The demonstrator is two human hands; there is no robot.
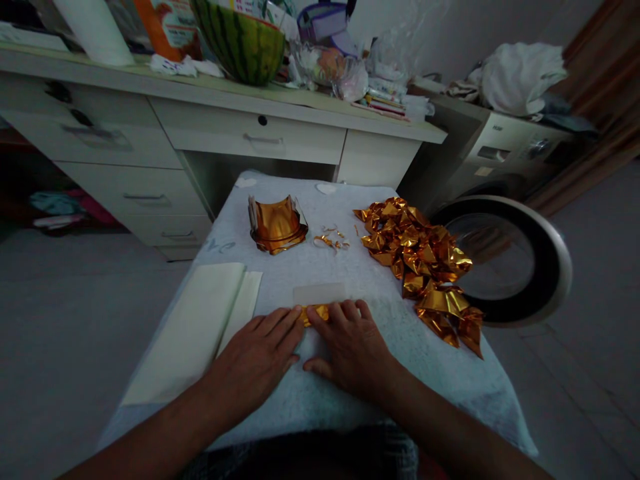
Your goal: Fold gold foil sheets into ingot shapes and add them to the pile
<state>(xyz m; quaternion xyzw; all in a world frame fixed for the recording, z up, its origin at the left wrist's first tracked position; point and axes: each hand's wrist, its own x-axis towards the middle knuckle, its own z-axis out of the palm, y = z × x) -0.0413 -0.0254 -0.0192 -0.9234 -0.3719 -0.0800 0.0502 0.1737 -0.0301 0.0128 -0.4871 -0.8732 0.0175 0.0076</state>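
Observation:
A narrow strip of gold foil paper lies on the cloth-covered table, with a pale paper edge showing just beyond it. My left hand rests flat with its fingertips on the strip's left end. Spread over the right part of the strip is my right hand, its thumb held apart. Both hands hide much of the strip. To the right is a heap of folded gold foil pieces. Behind the hands sits a curved stack of gold foil sheets, with thin foil scraps beside it.
Pale paper sheets lie along the table's left side. A white desk stands behind, bearing a cut watermelon, plastic bags and bottles. At the right, a washing machine's round door hangs open close to the table edge.

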